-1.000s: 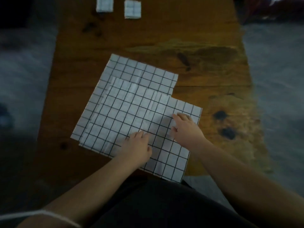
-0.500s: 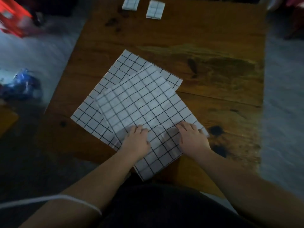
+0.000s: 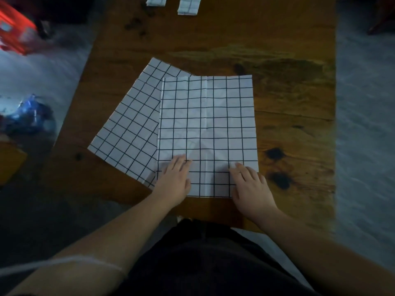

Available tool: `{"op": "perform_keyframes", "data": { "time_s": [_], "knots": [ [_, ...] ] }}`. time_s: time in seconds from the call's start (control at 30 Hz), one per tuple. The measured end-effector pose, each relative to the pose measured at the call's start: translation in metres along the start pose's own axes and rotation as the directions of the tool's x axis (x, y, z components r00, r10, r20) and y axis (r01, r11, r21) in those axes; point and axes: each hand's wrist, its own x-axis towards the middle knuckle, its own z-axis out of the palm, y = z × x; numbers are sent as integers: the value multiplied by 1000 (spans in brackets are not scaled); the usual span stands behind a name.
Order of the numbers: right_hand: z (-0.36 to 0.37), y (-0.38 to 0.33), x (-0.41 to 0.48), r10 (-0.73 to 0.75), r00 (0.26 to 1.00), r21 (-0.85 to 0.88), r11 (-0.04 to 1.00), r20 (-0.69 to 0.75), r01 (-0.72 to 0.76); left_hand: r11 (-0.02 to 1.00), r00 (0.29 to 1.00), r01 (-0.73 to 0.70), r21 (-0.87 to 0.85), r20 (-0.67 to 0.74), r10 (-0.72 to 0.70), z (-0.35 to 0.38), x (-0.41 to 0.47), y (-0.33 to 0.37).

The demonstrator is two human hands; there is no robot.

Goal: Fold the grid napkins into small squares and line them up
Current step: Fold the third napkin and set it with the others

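A white napkin with a black grid [image 3: 207, 124] lies flat and square to me on the wooden table [image 3: 288, 99]. It overlaps a second grid napkin [image 3: 132, 124], which lies slanted to its left. My left hand [image 3: 174, 180] rests flat on the top napkin's near left corner. My right hand [image 3: 251, 189] presses flat on its near right corner. Two small folded grid squares [image 3: 156, 1] [image 3: 189, 6] sit side by side at the table's far edge, partly cut off by the frame.
Dark knots [image 3: 275, 153] mark the wood to the right of the napkin. Off the table's left side, on the grey floor, lie a red packet [image 3: 15, 33] and a blue crumpled bag [image 3: 30, 116]. My dark lap is below the near edge.
The top napkin has turned from a slant to square with me and slid right, off most of the lower one. Both hands stayed flat on its near edge.
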Motion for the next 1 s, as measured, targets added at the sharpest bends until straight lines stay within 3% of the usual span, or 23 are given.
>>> {"op": "perform_keyframes", "data": {
  "time_s": [0.27,0.43,0.6,0.7,0.83,1.0],
  "knots": [
    [54,-4,-58,9,1000,-71,997,-25,-11,960,974,-215,178,104,199,47,-64,-46],
    [84,-26,-104,20,999,-116,993,-50,-26,923,944,-329,199,68,322,67,-95,-68],
    [88,-44,-110,100,981,-78,990,-168,-114,907,911,-381,183,-95,402,79,-116,-86],
    [80,-50,-104,179,972,-62,980,-154,-190,916,903,-380,130,-162,398,70,-116,-92],
    [69,-59,-114,225,962,2,974,-154,-228,955,943,-292,-46,-177,280,47,-122,-99],
    [45,-75,-139,301,909,113,953,-287,-280,935,935,-269,-232,-296,195,17,-148,-96]
  ]
}}
